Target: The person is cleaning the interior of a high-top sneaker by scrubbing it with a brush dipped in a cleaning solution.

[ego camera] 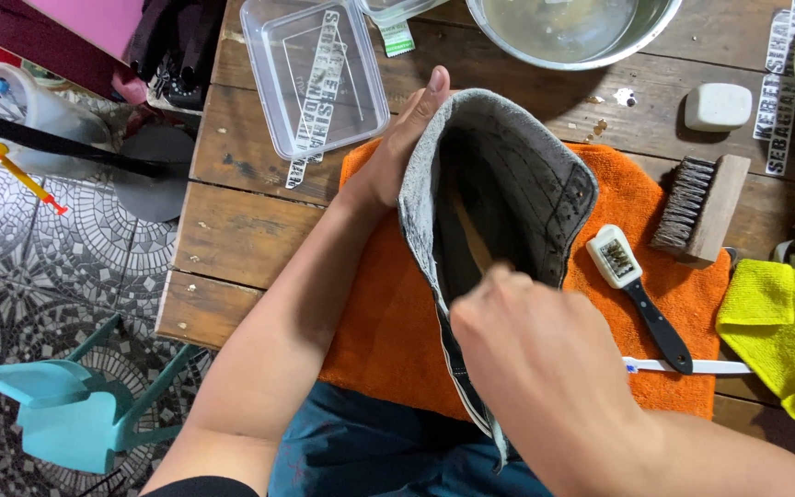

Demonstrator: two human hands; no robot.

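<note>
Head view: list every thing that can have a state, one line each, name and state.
grey shoe: held upright, opening facing the camera
left hand: gripping the shoe's outer side
right hand: closed on a tool inside the shoe
clear plastic container: open, nothing in it
metal bowl: holding liquid
wooden brush: lying on its side
small black-handled brush: lying bristles up
orange towel: spread flat

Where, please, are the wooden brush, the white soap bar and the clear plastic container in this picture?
wooden brush [712,204], head view, on its wooden back.
white soap bar [718,106], head view, on its top face.
clear plastic container [315,74], head view, on its see-through bottom.
</note>
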